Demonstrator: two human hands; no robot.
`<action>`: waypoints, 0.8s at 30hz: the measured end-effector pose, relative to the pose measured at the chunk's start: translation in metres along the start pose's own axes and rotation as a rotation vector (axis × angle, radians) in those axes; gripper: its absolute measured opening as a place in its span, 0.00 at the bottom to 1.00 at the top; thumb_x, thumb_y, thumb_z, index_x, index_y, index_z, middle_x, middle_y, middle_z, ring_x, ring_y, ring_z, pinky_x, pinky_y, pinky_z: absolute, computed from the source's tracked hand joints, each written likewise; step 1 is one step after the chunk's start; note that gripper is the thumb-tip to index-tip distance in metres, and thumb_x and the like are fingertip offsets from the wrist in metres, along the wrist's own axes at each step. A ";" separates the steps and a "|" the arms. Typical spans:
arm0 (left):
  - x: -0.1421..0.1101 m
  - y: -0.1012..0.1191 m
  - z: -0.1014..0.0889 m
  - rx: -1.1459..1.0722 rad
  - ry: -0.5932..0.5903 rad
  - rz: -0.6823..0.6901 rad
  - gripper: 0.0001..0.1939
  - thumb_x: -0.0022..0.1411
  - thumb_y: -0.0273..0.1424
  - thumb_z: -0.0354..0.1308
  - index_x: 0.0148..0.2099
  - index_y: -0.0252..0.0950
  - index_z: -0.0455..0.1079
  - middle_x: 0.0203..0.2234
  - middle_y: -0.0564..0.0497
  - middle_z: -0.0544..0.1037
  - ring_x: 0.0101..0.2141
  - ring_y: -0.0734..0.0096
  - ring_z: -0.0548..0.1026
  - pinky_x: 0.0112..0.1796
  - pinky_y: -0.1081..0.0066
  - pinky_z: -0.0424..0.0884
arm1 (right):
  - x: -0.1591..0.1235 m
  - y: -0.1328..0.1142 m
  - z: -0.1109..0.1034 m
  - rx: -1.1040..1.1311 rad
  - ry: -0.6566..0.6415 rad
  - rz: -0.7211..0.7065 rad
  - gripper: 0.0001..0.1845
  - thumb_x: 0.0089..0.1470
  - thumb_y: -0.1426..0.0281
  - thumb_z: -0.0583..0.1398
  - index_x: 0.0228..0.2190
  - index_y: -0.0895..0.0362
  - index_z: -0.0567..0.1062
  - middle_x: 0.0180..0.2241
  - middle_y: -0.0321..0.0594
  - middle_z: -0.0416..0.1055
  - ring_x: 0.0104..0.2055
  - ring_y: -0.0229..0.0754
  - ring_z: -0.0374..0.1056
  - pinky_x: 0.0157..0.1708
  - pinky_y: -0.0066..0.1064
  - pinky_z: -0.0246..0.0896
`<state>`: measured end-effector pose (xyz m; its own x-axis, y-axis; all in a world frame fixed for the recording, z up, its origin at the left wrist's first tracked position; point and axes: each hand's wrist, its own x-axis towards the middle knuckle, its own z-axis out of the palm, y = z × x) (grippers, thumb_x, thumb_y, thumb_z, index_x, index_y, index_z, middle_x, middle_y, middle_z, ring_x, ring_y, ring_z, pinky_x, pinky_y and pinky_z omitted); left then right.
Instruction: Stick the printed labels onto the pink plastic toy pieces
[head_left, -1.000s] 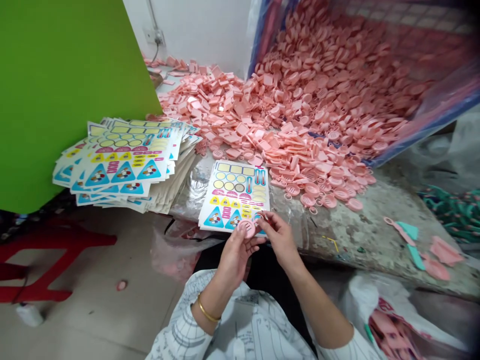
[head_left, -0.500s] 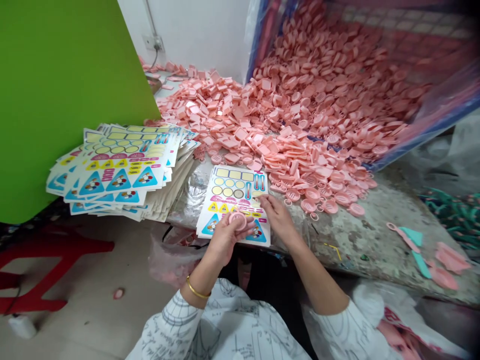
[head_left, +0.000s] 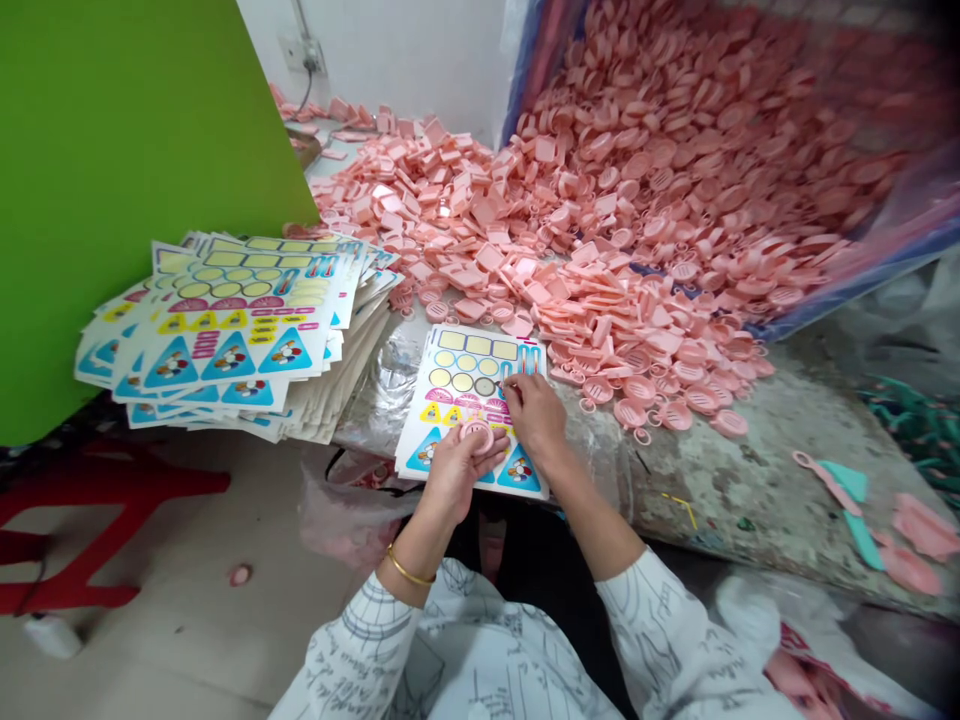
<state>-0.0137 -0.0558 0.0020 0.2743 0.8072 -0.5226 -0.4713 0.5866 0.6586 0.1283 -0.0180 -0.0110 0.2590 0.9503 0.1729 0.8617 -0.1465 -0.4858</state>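
Note:
My left hand (head_left: 454, 466) is closed around a small round pink plastic piece (head_left: 477, 434), held just above the near end of a colourful sticker sheet (head_left: 457, 375). That sheet lies on the grey table edge in front of me. My right hand (head_left: 534, 412) rests on the middle of the sheet, with its fingertips pinched at a sticker near the sheet's right side. Whether a sticker is lifted between the fingers I cannot make out.
A thick fanned stack of sticker sheets (head_left: 225, 330) lies at the left beside a green board (head_left: 120, 170). A huge heap of pink plastic pieces (head_left: 637, 200) fills the back. Teal and pink parts (head_left: 855, 495) lie at the right. A red stool (head_left: 90, 520) stands lower left.
My right hand moved from beside the pink piece forward onto the sticker sheet and pinched at a sticker. My left hand rose a little with the pink piece.

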 end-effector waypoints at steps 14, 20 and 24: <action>-0.001 0.000 0.001 -0.016 0.009 -0.001 0.11 0.57 0.27 0.62 0.41 0.33 0.65 0.39 0.38 0.81 0.37 0.62 0.82 0.42 0.66 0.76 | -0.002 0.007 -0.007 0.106 -0.095 -0.012 0.11 0.60 0.67 0.54 0.38 0.54 0.77 0.41 0.41 0.74 0.43 0.44 0.69 0.41 0.33 0.59; 0.000 -0.002 0.001 -0.006 0.020 0.000 0.10 0.57 0.27 0.61 0.42 0.32 0.66 0.38 0.38 0.82 0.35 0.63 0.82 0.40 0.67 0.77 | 0.013 -0.003 -0.005 0.020 -0.116 0.189 0.13 0.53 0.56 0.61 0.32 0.52 0.75 0.34 0.37 0.76 0.35 0.43 0.69 0.34 0.32 0.56; 0.002 -0.005 0.002 0.031 0.025 0.018 0.08 0.58 0.27 0.60 0.40 0.31 0.67 0.37 0.39 0.81 0.33 0.65 0.81 0.38 0.69 0.76 | 0.035 -0.012 -0.015 0.233 -0.100 0.232 0.17 0.46 0.53 0.65 0.26 0.53 0.72 0.26 0.34 0.72 0.29 0.40 0.66 0.31 0.31 0.56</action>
<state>-0.0096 -0.0570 -0.0014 0.2443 0.8161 -0.5237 -0.4496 0.5738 0.6846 0.1337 0.0125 0.0138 0.3823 0.9230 -0.0440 0.6593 -0.3058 -0.6869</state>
